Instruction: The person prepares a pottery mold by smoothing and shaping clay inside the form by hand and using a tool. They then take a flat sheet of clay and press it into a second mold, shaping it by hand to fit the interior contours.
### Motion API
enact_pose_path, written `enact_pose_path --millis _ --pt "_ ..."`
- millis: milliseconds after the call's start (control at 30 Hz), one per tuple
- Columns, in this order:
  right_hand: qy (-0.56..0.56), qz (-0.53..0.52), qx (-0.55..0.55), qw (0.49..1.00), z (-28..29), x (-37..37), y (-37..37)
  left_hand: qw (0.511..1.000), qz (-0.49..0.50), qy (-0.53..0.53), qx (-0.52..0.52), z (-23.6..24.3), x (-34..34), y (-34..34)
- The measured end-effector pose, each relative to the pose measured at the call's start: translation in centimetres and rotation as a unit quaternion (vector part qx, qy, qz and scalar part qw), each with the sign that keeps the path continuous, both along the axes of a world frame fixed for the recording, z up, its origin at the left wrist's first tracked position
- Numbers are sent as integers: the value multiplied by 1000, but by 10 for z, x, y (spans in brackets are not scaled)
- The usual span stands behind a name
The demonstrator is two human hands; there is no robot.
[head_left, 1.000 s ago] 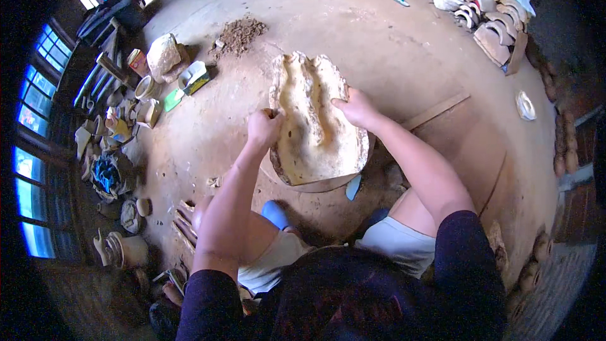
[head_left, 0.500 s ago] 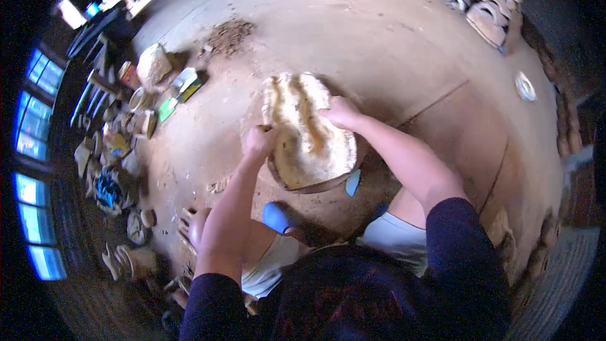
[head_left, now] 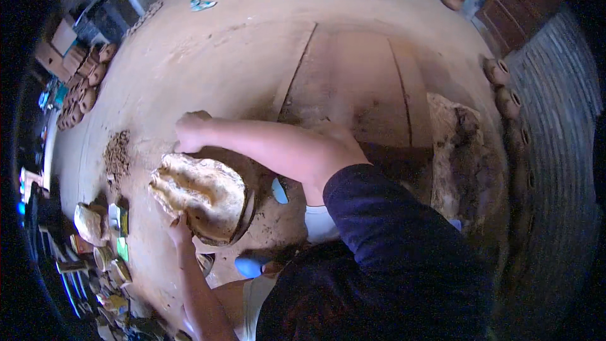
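Note:
A cream, ridged trough-shaped piece (head_left: 218, 192) with a ragged rim lies on the ground in front of me, left of the middle. A darker brown edge shows beneath its right side. My left hand (head_left: 181, 230) is closed on its near left rim, thumb on top. Beyond the far rim, my right hand (head_left: 193, 131) is curled with the fingers bent down. Its fingertips are mostly hidden, so what they hold, if anything, does not show. The right arm reaches across above the piece's right end.
A light-blue flat piece (head_left: 279, 191) lies right of the trough-shaped piece. Brown crumbs (head_left: 117, 156) are heaped at the left. A pale lump (head_left: 91, 223), a green packet (head_left: 122, 249) and clutter lie lower left. Round clay pots (head_left: 497, 72) line the right wall.
My view has swung right, so the trough-shaped piece appears farther left and turned. My right hand has moved from its right rim to beyond the far rim; my left hand stays at the rim.

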State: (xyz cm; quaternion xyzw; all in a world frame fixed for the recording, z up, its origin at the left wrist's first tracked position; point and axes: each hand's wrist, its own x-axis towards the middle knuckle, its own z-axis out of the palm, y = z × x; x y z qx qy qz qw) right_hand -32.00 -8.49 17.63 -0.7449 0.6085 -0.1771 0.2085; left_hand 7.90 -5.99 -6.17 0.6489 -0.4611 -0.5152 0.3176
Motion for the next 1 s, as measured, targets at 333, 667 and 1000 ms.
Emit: enact_pose_path --millis 333,667,1000 --pt "-92 -150 -4 984 11 -289 87 998 7 62 -3 11 -97 21" --pt "107 51 108 987 -247 -196 197 996 70 17 53 38 -4 25" --pt "152 49 227 961 -344 -161 235 989 69 -50 121 92 -115 54"
